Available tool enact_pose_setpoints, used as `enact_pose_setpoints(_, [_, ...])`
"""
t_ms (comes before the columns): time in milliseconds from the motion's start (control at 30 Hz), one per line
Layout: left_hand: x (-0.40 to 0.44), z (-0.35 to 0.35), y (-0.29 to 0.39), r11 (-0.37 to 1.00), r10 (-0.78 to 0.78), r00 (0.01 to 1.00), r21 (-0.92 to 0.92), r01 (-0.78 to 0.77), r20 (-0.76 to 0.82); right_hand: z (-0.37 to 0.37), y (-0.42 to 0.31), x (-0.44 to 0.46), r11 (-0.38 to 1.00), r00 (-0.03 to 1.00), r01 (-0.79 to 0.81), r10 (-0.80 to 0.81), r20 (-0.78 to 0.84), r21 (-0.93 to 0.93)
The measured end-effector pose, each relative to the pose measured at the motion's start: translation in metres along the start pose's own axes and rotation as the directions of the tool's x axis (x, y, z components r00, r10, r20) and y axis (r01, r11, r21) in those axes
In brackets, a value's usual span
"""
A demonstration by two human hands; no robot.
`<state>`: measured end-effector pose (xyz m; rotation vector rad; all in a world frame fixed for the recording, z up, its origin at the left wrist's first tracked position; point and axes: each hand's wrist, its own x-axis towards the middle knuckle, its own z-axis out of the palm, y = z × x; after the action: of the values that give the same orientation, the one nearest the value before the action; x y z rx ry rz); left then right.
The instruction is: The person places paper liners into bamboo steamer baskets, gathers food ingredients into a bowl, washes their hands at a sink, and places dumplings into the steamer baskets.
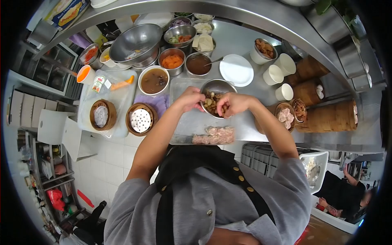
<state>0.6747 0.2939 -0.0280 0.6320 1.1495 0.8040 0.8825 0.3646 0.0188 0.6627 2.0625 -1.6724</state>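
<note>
A steel bowl (218,85) of glossy brown food pieces (211,102) stands over a clear plastic tray (179,126). With its fingers closed, my left hand (192,99) grips the bowl's left rim. My right hand (234,104) reaches in over the right side, fingertips pinched down among the brown pieces; exactly how much they hold is hidden. Rows of pale pink dumpling-like pieces (214,135) lie along the tray's near edge. Just beyond the bowl are a white plate (236,70) and a container of brown sauce (198,64) with a spoon in it.
Left of the tray are a bowl of brown soup (154,80) and two bamboo steamers, one lined with dotted paper (140,121). A large steel bowl (136,44) stands behind. Stacked steamers (326,116) and paper cups (273,75) are at right. A steel shelf (228,12) arches above.
</note>
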Motion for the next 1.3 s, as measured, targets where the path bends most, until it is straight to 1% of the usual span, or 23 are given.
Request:
enact_pose_setpoints(33, [0.001,-0.001,-0.002,1.0,0.005,1.0,-0.03,-0.005,0.006,-0.003,0.005,0.001,1.0,1.0,-0.011,0.011,-0.009,-0.005])
enact_pose_setpoints(133, [0.005,0.0,-0.004,0.998,0.007,1.0,-0.062,-0.006,0.009,-0.015,0.007,-0.004,0.912,0.985,0.175,-0.164,-0.062,0.371])
enact_pose_setpoints(200, [0.006,-0.002,-0.005,0.998,0.009,1.0,-0.067,-0.009,-0.006,-0.051,0.014,-0.022,0.842,0.919,0.371,-0.273,-0.285,0.391])
enact_pose_setpoints(267, [0.004,-0.005,-0.013,0.996,0.042,0.999,-0.071,-0.044,-0.025,-0.111,0.028,-0.051,0.793,0.824,0.459,-0.212,-0.525,0.4])
enact_pose_setpoints(333, [-0.012,-0.009,-0.015,0.996,0.049,0.998,-0.077,-0.053,-0.051,-0.169,0.043,-0.073,0.87,0.579,0.396,0.011,-0.815,0.293])
enact_pose_setpoints(400, [-0.027,-0.015,-0.024,0.989,0.057,0.993,-0.127,-0.07,-0.1,-0.25,0.112,-0.085,0.888,0.523,0.327,0.116,-0.845,0.324])
enact_pose_setpoints(467, [-0.042,-0.02,-0.03,0.986,0.053,0.99,-0.152,-0.072,-0.128,-0.273,0.14,-0.072,0.757,0.229,0.523,0.319,-0.92,0.392])
enact_pose_setpoints(500, [-0.05,-0.022,-0.032,0.983,0.044,0.988,-0.169,-0.069,-0.147,-0.289,0.154,-0.069,0.756,0.241,0.525,0.309,-0.92,0.391])
enact_pose_setpoints(533, [-0.056,-0.025,-0.037,0.979,0.046,0.984,-0.19,-0.079,-0.175,-0.307,0.17,-0.069,0.987,0.145,-0.132,0.107,-0.984,0.088])
enact_pose_setpoints(567, [-0.063,-0.028,-0.043,0.979,0.046,0.982,-0.187,-0.081,-0.184,-0.317,0.18,-0.065,0.643,0.201,-0.73,-0.12,-0.972,-0.231])
enact_pose_setpoints(600, [-0.071,-0.031,-0.047,0.976,0.062,0.973,-0.19,-0.105,-0.22,-0.32,0.18,-0.057,0.926,-0.141,-0.374,0.001,-0.99,0.054])
enact_pose_setpoints(667, [-0.086,-0.043,-0.059,0.969,0.113,0.963,-0.188,-0.161,-0.244,-0.287,0.124,-0.064,0.58,0.042,-0.805,-0.152,-0.987,-0.123])
enact_pose_setpoints(700, [-0.101,-0.042,-0.059,0.959,0.157,0.939,-0.182,-0.219,-0.305,-0.275,0.14,-0.053,0.776,0.102,-0.448,-0.449,-0.888,-0.444])
enact_pose_setpoints(733, [-0.102,-0.062,-0.08,0.955,0.168,0.927,-0.177,-0.237,-0.336,-0.246,0.091,-0.047,0.248,0.548,-0.736,-0.326,-0.77,-0.63])
enact_pose_setpoints(767, [-0.117,-0.062,-0.075,0.94,0.169,0.914,-0.219,-0.262,-0.369,-0.251,0.123,-0.025,0.725,0.483,0.046,-0.618,-0.62,-0.687])
enact_pose_setpoints(800, [-0.126,-0.07,-0.075,0.93,0.12,0.916,-0.28,-0.239,-0.382,-0.165,-0.006,-0.046,0.463,0.816,-0.35,-0.276,-0.508,-0.814])
enact_pose_setpoints(833, [-0.133,-0.077,-0.077,0.921,0.129,0.916,-0.295,-0.253,-0.38,-0.104,-0.054,-0.047,0.986,0.748,-0.01,-0.105,-0.655,-0.169])
enact_pose_setpoints(867, [-0.143,-0.079,-0.07,0.917,0.139,0.914,-0.298,-0.264,-0.382,-0.071,-0.099,-0.055,0.89,0.819,0.161,-0.362,-0.445,-0.428])
enact_pose_setpoints(900, [-0.151,-0.079,-0.061,0.909,0.145,0.912,-0.311,-0.276,-0.385,-0.038,-0.152,-0.07,0.792,0.77,0.288,-0.526,-0.361,-0.539])
enact_pose_setpoints(967, [-0.16,-0.081,-0.048,0.912,0.152,0.903,-0.294,-0.285,-0.403,-0.01,-0.228,-0.086,0.514,0.518,0.427,-0.813,-0.264,-0.744])
enact_pose_setpoints(1167, [-0.169,-0.1,-0.033,0.887,0.202,0.93,-0.345,-0.306,-0.306,-0.02,-0.384,-0.035,0.011,0.281,0.079,-0.96,0.012,-0.997])
enact_pose_setpoints(1233, [-0.171,-0.111,-0.034,0.877,0.23,0.938,-0.361,-0.316,-0.26,-0.033,-0.428,0.001,-0.028,0.259,-0.118,-0.966,-0.003,-0.993])
enact_pose_setpoints(1300, [-0.171,-0.126,-0.042,0.887,0.25,0.936,-0.329,-0.324,-0.247,-0.063,-0.468,0.037,0.145,0.343,-0.162,-0.919,-0.194,-0.976])
